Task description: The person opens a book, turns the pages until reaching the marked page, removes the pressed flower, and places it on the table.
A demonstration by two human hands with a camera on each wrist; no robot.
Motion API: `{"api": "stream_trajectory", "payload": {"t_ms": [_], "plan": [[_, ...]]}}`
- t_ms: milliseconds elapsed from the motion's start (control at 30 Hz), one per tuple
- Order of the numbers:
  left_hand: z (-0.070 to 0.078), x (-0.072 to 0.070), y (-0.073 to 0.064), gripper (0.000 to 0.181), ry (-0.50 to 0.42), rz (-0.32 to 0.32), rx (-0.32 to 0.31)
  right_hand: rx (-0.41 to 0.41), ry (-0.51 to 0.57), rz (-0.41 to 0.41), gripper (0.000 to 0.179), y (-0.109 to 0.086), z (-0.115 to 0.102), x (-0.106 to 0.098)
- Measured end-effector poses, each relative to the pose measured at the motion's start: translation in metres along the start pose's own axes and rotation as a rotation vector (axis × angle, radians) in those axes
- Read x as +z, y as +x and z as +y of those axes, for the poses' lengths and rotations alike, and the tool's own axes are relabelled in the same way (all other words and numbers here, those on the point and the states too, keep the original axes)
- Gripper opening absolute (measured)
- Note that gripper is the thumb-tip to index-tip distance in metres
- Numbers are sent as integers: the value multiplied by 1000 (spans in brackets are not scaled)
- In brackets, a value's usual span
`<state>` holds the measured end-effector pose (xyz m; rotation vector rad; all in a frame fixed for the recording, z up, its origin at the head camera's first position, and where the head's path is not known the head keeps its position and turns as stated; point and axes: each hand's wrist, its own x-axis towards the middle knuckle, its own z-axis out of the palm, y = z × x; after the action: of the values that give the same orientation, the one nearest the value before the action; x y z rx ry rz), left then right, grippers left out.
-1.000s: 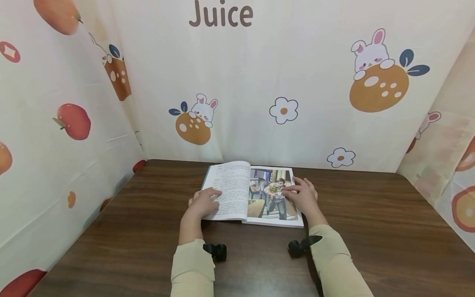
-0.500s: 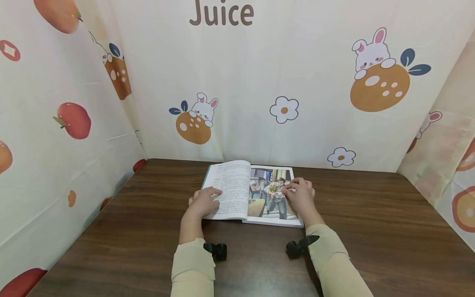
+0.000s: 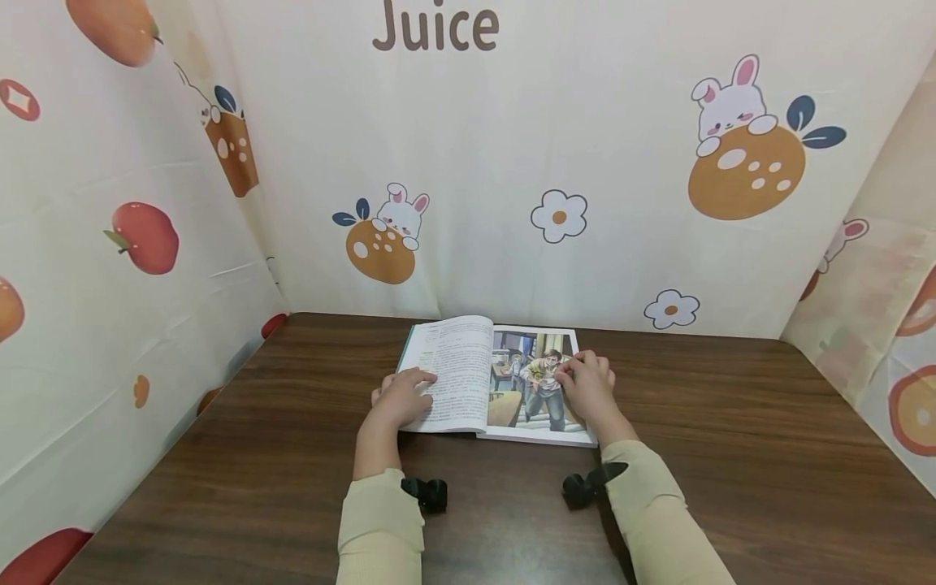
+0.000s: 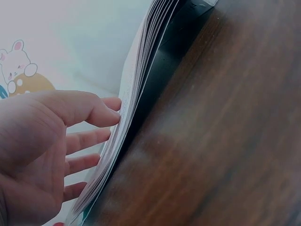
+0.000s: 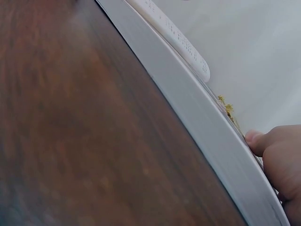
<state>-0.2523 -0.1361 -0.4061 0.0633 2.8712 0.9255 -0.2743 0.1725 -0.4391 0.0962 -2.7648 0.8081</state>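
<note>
An open book (image 3: 457, 382) lies at the back of the table, with text on its left page and a coloured illustration (image 3: 548, 406) on its right page. On that illustration is a small yellow sprig (image 5: 227, 108), like a dried flower, its thin stem running to my right thumb. My right hand (image 3: 591, 386) is at the book's right side, thumb and fingertips together, and pinches the stem end; the exact grip is partly hidden. My left hand (image 3: 398, 400) rests on the left page with its fingers extended; in the left wrist view the fingers (image 4: 89, 139) touch the page near the edge.
The brown wooden table (image 3: 256, 487) extends in front of the book and to both sides. A printed cloth (image 3: 483, 162) with rabbits and fruit hangs behind it. Dark wrist cameras (image 3: 431, 494) sit at both cuffs.
My right hand has shifted slightly left, and its fingers have drawn together and curled in more. My left hand and the book stay where they were.
</note>
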Motion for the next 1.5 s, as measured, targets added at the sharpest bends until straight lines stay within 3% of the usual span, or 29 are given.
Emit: {"api": "stream_trajectory", "payload": {"t_ms": [433, 833, 1133, 1267, 1500], "plan": [[0, 0, 1, 39, 2, 7, -4, -30, -1, 21, 13, 1, 1, 5], [2, -1, 0, 39, 0, -9, -6, 30, 130, 81, 22, 1, 5, -6], [-2, -1, 2, 40, -3, -7, -8, 159, 137, 163, 24, -6, 42, -44], [-4, 0, 2, 39, -5, -9, -7, 218, 112, 125, 27, -15, 58, -58], [-5, 0, 2, 40, -9, -6, 1, 250, 68, 90, 26, -18, 66, -58]]}}
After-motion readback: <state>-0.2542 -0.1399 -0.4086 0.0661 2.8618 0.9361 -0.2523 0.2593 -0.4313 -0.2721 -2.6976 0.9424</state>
